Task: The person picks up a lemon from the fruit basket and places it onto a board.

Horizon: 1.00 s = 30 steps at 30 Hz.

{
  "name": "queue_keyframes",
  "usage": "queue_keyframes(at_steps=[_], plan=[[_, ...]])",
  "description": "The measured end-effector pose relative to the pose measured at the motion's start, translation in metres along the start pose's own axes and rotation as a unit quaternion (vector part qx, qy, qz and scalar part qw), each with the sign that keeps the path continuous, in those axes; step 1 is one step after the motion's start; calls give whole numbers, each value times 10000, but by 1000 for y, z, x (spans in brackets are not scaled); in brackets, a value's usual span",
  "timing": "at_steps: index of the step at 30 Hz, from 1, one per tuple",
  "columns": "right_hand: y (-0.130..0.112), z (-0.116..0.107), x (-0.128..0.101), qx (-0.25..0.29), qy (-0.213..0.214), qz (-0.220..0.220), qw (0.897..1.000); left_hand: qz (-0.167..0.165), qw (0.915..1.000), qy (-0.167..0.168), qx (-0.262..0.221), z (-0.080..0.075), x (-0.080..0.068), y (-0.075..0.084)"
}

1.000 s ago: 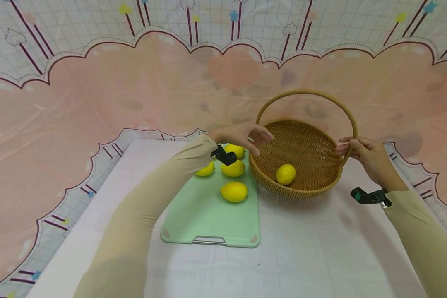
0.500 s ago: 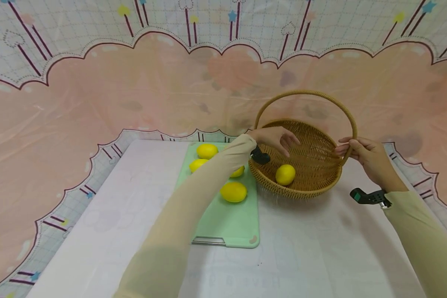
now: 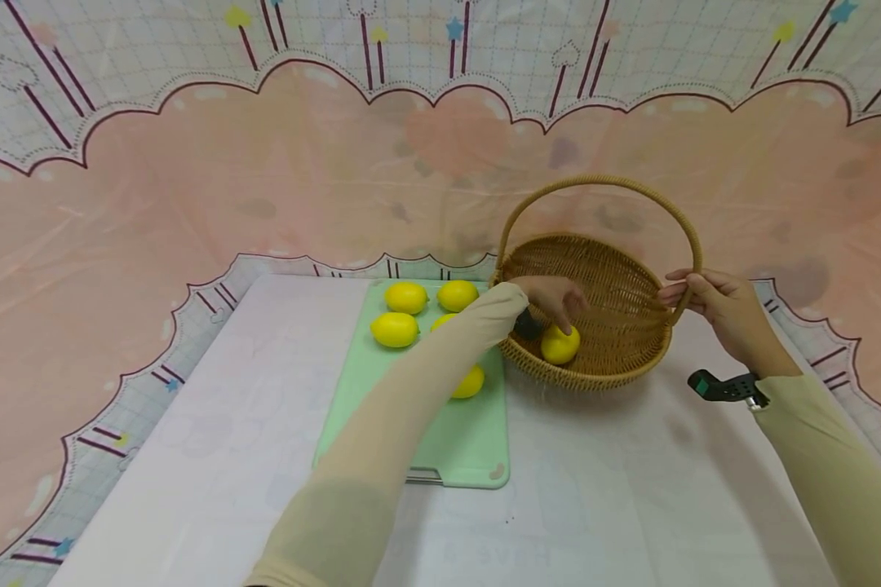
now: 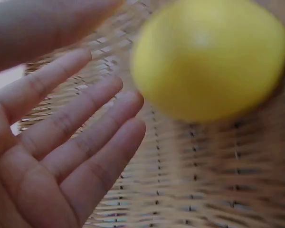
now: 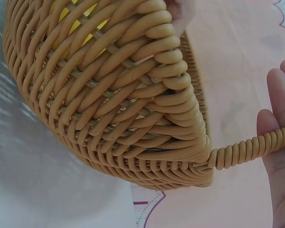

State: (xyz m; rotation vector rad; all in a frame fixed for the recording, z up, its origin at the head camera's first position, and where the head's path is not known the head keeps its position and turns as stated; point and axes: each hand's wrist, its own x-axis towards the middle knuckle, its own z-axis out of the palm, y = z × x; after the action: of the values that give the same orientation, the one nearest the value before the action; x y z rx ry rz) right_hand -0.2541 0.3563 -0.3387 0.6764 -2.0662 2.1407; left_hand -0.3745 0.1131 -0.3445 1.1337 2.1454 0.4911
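One lemon [image 3: 560,345] lies in the wicker basket [image 3: 617,363], near-left side. Your left hand [image 3: 555,297] hovers just over it, fingers spread, not gripping. Your right hand [image 3: 714,302] curls round the basket handle [image 3: 693,232] at the right. Four more lemons sit on the green cutting board [image 3: 448,444], left of the basket; your left sleeve [image 3: 411,399] partly hides two.

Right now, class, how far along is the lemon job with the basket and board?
Looks done: five lemons lie on the green board. In hand: the left hand, fingers open, is at the one lemon in the basket, while the right hand grips the basket's handle. Left: that one lemon, not yet gripped.
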Motion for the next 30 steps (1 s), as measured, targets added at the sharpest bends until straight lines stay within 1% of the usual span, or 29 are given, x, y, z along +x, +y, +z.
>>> queue_keyframes(at_steps=[7, 10, 13, 17, 23, 24, 27, 30], plan=[[-1, 1, 1, -244, 132, 127, 9995, -267, 9989, -210, 336, 6, 1, -2], [-1, 1, 1, -359, 193, 184, 9990, -382, 9977, -390, 400, 9, 3, -5], [-1, 1, 1, -383, 203, 189, 9989, -477, 9969, -557, 273, 11, 6, -7], [-1, 1, 1, -256, 128, 116, 9995, -550, 9961, -693, 31, 11, 5, -6], [-2, 2, 1, -139, 30, 24, 9999, -654, 9949, -764, 62, 12, 1, -4], [-2, 2, 1, -138, 24, 24, 9999, -712, 9945, -758, 132, 12, 1, -4], [-3, 3, 2, -129, 7, 22, 9999, -679, 9945, -776, 181, 12, 0, -4], [-3, 3, 1, -113, -32, 7, 9999, -606, 9951, -714, 303, 12, -1, -5]])
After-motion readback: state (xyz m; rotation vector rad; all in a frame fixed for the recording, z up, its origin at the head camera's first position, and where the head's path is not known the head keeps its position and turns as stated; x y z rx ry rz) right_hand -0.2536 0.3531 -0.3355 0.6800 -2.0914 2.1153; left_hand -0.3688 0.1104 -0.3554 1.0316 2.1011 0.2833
